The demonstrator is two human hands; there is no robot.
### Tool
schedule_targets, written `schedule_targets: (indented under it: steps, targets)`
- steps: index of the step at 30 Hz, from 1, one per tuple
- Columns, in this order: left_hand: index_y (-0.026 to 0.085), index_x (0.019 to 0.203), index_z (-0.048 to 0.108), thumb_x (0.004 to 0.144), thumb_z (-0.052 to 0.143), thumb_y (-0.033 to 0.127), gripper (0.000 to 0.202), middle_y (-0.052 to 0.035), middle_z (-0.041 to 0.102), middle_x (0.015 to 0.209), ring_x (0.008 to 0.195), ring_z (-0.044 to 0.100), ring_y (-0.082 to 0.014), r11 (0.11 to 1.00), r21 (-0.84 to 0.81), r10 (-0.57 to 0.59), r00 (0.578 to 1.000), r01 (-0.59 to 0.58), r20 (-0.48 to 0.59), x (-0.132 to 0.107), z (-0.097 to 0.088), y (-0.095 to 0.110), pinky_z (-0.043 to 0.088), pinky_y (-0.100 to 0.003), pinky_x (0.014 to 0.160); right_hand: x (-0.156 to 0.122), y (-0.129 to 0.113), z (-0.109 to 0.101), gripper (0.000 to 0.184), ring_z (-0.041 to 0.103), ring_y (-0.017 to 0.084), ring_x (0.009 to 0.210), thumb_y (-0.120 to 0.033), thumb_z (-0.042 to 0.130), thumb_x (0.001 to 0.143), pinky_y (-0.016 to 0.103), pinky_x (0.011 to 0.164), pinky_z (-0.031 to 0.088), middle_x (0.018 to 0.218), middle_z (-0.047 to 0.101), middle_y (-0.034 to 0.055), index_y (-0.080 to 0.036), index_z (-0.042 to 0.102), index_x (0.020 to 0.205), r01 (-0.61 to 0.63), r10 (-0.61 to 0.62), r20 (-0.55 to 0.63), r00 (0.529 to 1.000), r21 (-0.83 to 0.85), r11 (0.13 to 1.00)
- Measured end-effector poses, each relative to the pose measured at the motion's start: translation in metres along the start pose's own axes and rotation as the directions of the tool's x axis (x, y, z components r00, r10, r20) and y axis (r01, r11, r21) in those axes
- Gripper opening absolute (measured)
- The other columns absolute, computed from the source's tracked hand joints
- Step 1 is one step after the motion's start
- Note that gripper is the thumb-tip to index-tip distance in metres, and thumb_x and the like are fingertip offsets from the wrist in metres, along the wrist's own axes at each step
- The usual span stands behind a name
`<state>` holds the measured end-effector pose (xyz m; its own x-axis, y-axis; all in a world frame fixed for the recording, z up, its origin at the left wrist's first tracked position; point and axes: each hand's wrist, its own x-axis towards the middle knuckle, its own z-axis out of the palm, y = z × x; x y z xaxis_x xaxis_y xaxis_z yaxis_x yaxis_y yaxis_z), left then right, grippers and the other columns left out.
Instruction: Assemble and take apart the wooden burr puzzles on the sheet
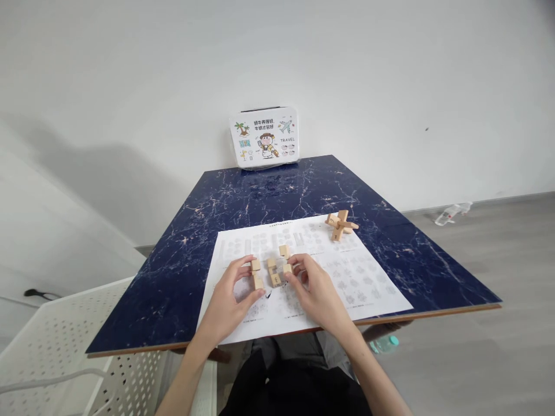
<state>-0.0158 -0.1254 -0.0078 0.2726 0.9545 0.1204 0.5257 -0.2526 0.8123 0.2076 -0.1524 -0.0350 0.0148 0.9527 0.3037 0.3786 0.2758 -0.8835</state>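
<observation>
My left hand [229,300] curls its fingers around a notched wooden puzzle piece [256,274] held just above a white instruction sheet [364,283]. My right hand [314,289] pinches another cluster of light wooden puzzle pieces [277,268], right beside the left hand's piece. The two groups of pieces nearly touch between my hands. An assembled wooden burr puzzle [341,225] rests on the sheet's far right corner, apart from both hands.
The sheet lies on a dark blue marbled table [182,266]. A white cartoon-printed case [264,137] stands at the table's far edge against the wall. A white perforated basket [65,346] sits low at the left. A plastic bottle [453,214] lies on the floor at right.
</observation>
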Motion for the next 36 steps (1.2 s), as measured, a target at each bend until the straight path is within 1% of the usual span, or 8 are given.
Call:
schedule_targets:
  steps: [4, 8, 14, 18, 26, 30, 32, 36]
  targets:
    - [0.035, 0.145, 0.050, 0.088, 0.076, 0.043, 0.063, -0.0064, 0.062, 0.148, 0.136, 0.061, -0.0324, 0.996, 0.087, -0.009, 1.000, 0.011, -0.021, 0.001, 0.002, -0.003, 0.048, -0.053, 0.117, 0.000, 0.000, 0.001, 0.015, 0.066, 0.023, 0.082, -0.035, 0.051, 0.104, 0.036, 0.075, 0.051, 0.097, 0.068, 0.0043, -0.024, 0.055, 0.113, -0.014, 0.014, 0.008, 1.000, 0.012, 1.000]
    - [0.033, 0.146, 0.048, 0.091, 0.073, 0.048, 0.063, -0.0090, 0.057, 0.152, 0.141, 0.055, -0.0332, 0.978, 0.208, -0.006, 0.998, 0.018, -0.056, 0.000, 0.004, -0.007, 0.044, -0.055, 0.119, -0.001, -0.001, 0.000, 0.014, 0.065, 0.023, 0.084, -0.033, 0.051, 0.104, 0.036, 0.076, 0.049, 0.099, 0.068, 0.0041, -0.024, 0.055, 0.113, -0.020, 0.020, 0.017, 1.000, 0.008, 1.000]
    - [0.033, 0.149, 0.046, 0.099, 0.061, 0.044, 0.053, -0.0102, 0.054, 0.154, 0.143, 0.052, -0.0331, 0.962, 0.265, 0.087, 0.994, -0.066, -0.069, 0.000, 0.004, -0.009, 0.043, -0.053, 0.119, -0.001, -0.003, -0.001, 0.013, 0.064, 0.023, 0.084, -0.033, 0.053, 0.103, 0.035, 0.075, 0.048, 0.102, 0.068, 0.0048, -0.024, 0.055, 0.112, -0.039, 0.038, 0.028, 0.999, 0.008, 0.999]
    - [0.033, 0.151, 0.042, 0.101, 0.061, 0.041, 0.054, -0.0092, 0.049, 0.158, 0.149, 0.044, -0.0314, 0.947, 0.293, 0.158, 0.986, -0.134, -0.060, -0.001, 0.004, -0.009, 0.039, -0.052, 0.124, -0.002, -0.003, -0.001, 0.014, 0.063, 0.023, 0.084, -0.032, 0.052, 0.103, 0.036, 0.077, 0.047, 0.099, 0.067, 0.0043, -0.024, 0.055, 0.114, -0.044, 0.044, 0.032, 0.999, 0.012, 0.999]
    - [0.032, 0.146, 0.049, 0.104, 0.058, 0.033, 0.043, -0.0063, 0.051, 0.157, 0.153, 0.036, -0.0310, 0.875, 0.408, 0.263, 0.963, -0.262, 0.054, 0.005, 0.004, 0.000, 0.038, -0.055, 0.124, 0.000, -0.001, 0.002, 0.019, 0.063, 0.021, 0.082, -0.037, 0.051, 0.103, 0.035, 0.075, 0.049, 0.099, 0.067, 0.0047, -0.023, 0.058, 0.113, -0.035, 0.035, -0.001, 0.999, 0.014, 0.999]
    - [0.031, 0.144, 0.051, 0.107, 0.052, 0.032, 0.037, -0.0065, 0.054, 0.152, 0.149, 0.041, -0.0283, 0.840, 0.423, 0.349, 0.935, -0.340, 0.058, 0.015, -0.003, 0.017, 0.039, -0.051, 0.123, 0.003, -0.002, 0.000, 0.018, 0.064, 0.021, 0.084, -0.037, 0.055, 0.101, 0.035, 0.075, 0.050, 0.099, 0.068, 0.0048, -0.023, 0.060, 0.111, -0.039, 0.040, -0.017, 0.999, 0.067, 0.997]
    - [0.032, 0.147, 0.049, 0.109, 0.050, 0.033, 0.039, -0.0063, 0.054, 0.152, 0.145, 0.046, -0.0266, 0.831, 0.415, 0.361, 0.927, -0.371, 0.106, 0.019, -0.008, 0.026, 0.043, -0.048, 0.121, 0.004, -0.004, -0.004, 0.018, 0.064, 0.021, 0.084, -0.037, 0.058, 0.099, 0.035, 0.076, 0.051, 0.099, 0.068, 0.0046, -0.023, 0.060, 0.111, -0.058, 0.057, 0.014, 0.998, 0.125, 0.990]
    - [0.036, 0.151, 0.047, 0.109, 0.052, 0.035, 0.043, -0.0035, 0.054, 0.154, 0.143, 0.049, -0.0255, 0.792, 0.396, 0.385, 0.884, -0.464, 0.265, 0.022, -0.013, 0.036, 0.044, -0.046, 0.119, 0.007, -0.014, -0.018, 0.017, 0.066, 0.020, 0.090, -0.036, 0.061, 0.098, 0.036, 0.083, 0.054, 0.107, 0.069, 0.0047, -0.024, 0.061, 0.110, -0.084, 0.041, 0.178, 0.983, 0.237, 0.968]
